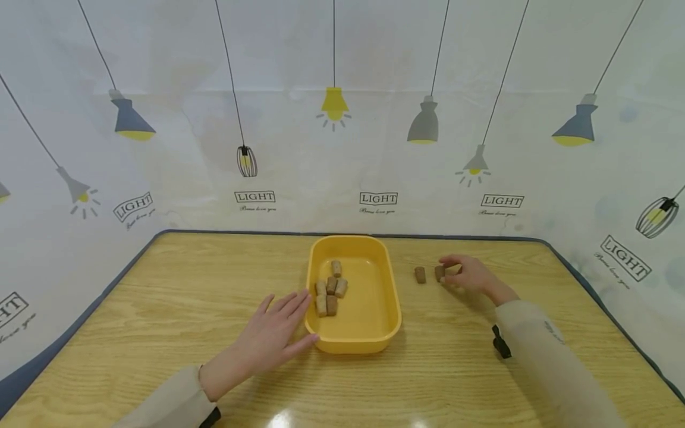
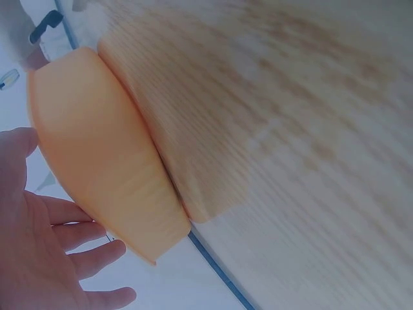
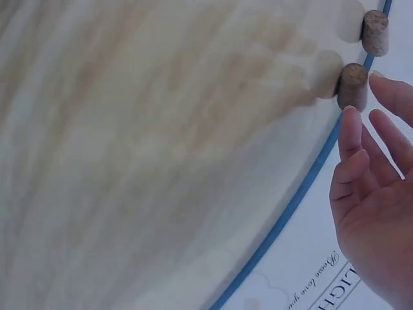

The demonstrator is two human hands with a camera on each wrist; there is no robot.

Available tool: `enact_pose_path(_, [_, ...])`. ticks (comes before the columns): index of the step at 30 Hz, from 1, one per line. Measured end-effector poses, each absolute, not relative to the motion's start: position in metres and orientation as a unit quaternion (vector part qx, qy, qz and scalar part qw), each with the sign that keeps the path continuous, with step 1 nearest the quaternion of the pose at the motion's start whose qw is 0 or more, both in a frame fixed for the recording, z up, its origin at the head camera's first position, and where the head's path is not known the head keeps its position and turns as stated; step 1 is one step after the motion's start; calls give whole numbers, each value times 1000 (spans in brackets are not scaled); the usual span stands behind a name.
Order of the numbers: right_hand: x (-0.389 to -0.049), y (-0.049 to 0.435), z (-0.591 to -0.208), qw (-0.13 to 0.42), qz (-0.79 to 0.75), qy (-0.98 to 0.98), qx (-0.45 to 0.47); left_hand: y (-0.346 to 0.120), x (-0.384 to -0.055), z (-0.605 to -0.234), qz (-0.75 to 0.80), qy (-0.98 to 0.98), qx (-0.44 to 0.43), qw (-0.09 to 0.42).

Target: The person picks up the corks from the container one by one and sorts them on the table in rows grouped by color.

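In the head view, my left hand [image 1: 267,339] rests its fingers along the left rim of a yellow plastic tray [image 1: 396,315], fingers fairly straight and spread. The left wrist view shows that hand [image 2: 45,252] against the outer side of the tray [image 2: 110,148]. Several corks [image 1: 332,305] stand or lie in the tray's left half. To the right of the tray, two brown corks stand on the table: one [image 1: 420,274] alone, the other [image 1: 439,273] at the fingertips of my right hand [image 1: 471,276]. The right wrist view has thumb and fingers apart around the near cork [image 3: 352,87]; firm contact is unclear.
A wood-grain table [image 1: 214,267] with a dark blue edge lies under everything. Behind and beside it hangs a pale cloth [image 1: 299,142] printed with lamps and "LIGHT" labels. Both sleeves are beige, and a black strap [image 1: 501,342] shows at the right wrist.
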State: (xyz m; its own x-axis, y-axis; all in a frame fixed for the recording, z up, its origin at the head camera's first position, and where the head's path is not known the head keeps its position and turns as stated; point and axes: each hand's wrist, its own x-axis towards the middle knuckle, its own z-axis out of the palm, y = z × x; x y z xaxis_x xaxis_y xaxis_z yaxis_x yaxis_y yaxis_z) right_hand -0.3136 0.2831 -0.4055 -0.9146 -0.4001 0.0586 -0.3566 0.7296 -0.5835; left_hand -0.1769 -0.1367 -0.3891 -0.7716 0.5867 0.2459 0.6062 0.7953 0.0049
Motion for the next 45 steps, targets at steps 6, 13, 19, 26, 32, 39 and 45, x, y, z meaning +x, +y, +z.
enact_pose_path(6, [-310, 287, -393, 12, -274, 938, -214, -136, -177, -388, -44, -938, -321, 123])
enact_pose_path(13, [-307, 284, -379, 6, -269, 936, -228, -137, -178, -389, -43, -937, -322, 126])
enact_pose_path(19, [-308, 285, -386, 42, -219, 953, -203, -137, -178, -389, -45, -938, -321, 123])
enact_pose_path(26, [-311, 285, -398, 44, -216, 957, -186, -137, -178, -389, -48, -939, -321, 115])
enact_pose_path(32, [-316, 277, -401, 18, -237, 947, -214, -137, -178, -388, -50, -939, -321, 114])
enact_pose_path(39, [-320, 272, -405, 16, -254, 937, -239, -137, -177, -388, -50, -939, -320, 112])
enact_pose_path(45, [-321, 272, -406, 8, -254, 935, -248, -137, -177, -388, -51, -939, -321, 116])
